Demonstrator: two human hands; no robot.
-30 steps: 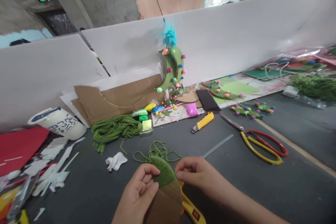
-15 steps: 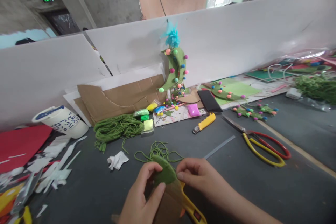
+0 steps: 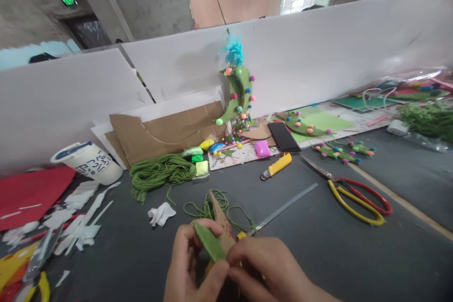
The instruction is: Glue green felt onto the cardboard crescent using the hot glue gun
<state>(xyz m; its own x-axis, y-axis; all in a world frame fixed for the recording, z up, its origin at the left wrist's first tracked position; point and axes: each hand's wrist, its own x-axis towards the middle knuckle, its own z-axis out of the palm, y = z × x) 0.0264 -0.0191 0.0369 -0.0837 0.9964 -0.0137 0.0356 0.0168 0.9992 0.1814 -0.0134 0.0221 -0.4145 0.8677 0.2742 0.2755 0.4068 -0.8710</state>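
While the brown pointed cardboard piece (image 3: 218, 217) stands tilted between the hands at near centre, the left hand (image 3: 191, 266) clamps a flat green felt-like covering (image 3: 210, 244) between thumb and fingers against it; the right hand (image 3: 271, 264), fingertips gathered at the covering's right end, whether pinching cannot be told. Step in hand, by judgement: fitting covering to cardboard edge. Next move seems to call for a steady left hold and light right-hand pressure along that edge. Just beyond: loose dark-green yarn (image 3: 205, 208); one yellow object, mostly hidden (image 3: 241, 235); one translucent narrow stick (image 3: 283, 210). Farther, on the dark grey counter (image 3: 336, 259): yellow-handled utility knife (image 3: 279, 165), centre; red-and-yellow-handled scissors (image 3: 332, 180), right; bundled green yarn skein (image 3: 159, 170), left.
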